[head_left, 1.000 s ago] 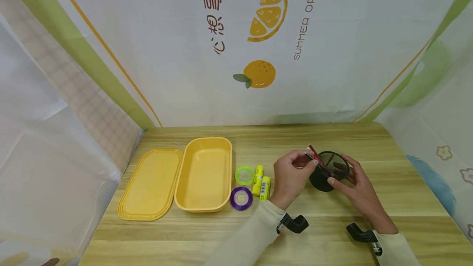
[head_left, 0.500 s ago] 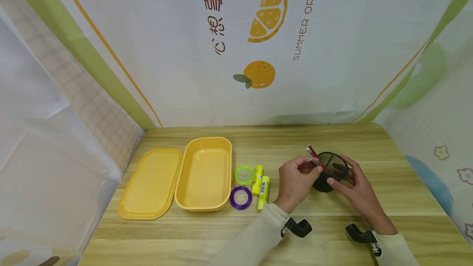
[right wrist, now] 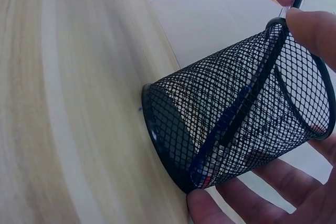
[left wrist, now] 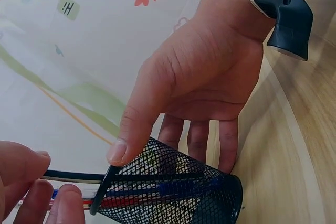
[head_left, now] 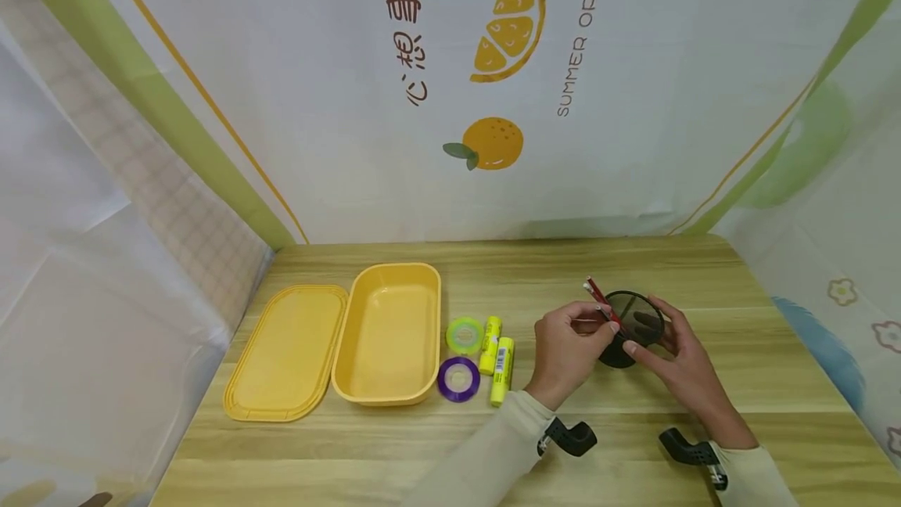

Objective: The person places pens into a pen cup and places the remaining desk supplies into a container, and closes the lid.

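Note:
My right hand holds a black mesh pen holder, tilted on the table, with the thumb at its rim and the other fingers around the far side and base. At its mouth, my left hand pinches a black pencil between thumb and fingers. The pencil's lower length reaches inside the mesh. A red pencil leans out over the rim next to it. Through the mesh in the right wrist view, a blue pen lies along the wall.
Left of my hands lie two yellow glue sticks, a green tape roll and a purple tape roll. Beyond them sit an open yellow box and its flat lid. A printed cloth hangs behind the table.
My left hand has moved slightly right and down toward the holder's mouth, lowering the black pencil further in. The right hand stays nearly still on the holder.

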`<state>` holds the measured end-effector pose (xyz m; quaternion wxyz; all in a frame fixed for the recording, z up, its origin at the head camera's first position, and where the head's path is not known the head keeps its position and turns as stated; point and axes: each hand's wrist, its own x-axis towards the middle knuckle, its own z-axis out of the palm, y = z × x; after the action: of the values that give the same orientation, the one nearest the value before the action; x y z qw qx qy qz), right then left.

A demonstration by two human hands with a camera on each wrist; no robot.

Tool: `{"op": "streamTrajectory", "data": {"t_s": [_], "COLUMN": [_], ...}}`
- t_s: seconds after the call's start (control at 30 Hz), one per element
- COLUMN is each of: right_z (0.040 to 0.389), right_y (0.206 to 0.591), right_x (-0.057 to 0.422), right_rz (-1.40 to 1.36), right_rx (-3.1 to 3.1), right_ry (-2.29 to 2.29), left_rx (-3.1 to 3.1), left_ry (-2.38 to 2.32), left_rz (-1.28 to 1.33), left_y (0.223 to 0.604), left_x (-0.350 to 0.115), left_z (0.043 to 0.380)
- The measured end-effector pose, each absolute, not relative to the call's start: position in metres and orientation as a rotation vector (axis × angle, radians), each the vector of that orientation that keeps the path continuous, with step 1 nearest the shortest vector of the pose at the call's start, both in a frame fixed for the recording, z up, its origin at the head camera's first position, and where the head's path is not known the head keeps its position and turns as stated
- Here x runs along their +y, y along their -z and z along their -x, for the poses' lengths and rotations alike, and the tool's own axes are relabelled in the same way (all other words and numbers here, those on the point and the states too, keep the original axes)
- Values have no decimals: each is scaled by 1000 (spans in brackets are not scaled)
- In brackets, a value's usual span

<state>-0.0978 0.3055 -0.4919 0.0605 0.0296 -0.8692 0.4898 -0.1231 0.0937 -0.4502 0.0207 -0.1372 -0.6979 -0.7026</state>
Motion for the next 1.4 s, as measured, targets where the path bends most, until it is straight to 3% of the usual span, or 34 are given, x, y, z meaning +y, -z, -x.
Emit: {"op": "streamTrajectory", "data": {"t_s": [1.4], "right_z": [97], "right_y": [478], "right_x": [305], "right_rz": [-79], "right_rx": [-2643], "right_ry": [-1491], "left_rx": [-2117], "left_ry": [2133], "left_rz": [441], "left_y": [436], "left_x": [49], "left_z": [128]}}
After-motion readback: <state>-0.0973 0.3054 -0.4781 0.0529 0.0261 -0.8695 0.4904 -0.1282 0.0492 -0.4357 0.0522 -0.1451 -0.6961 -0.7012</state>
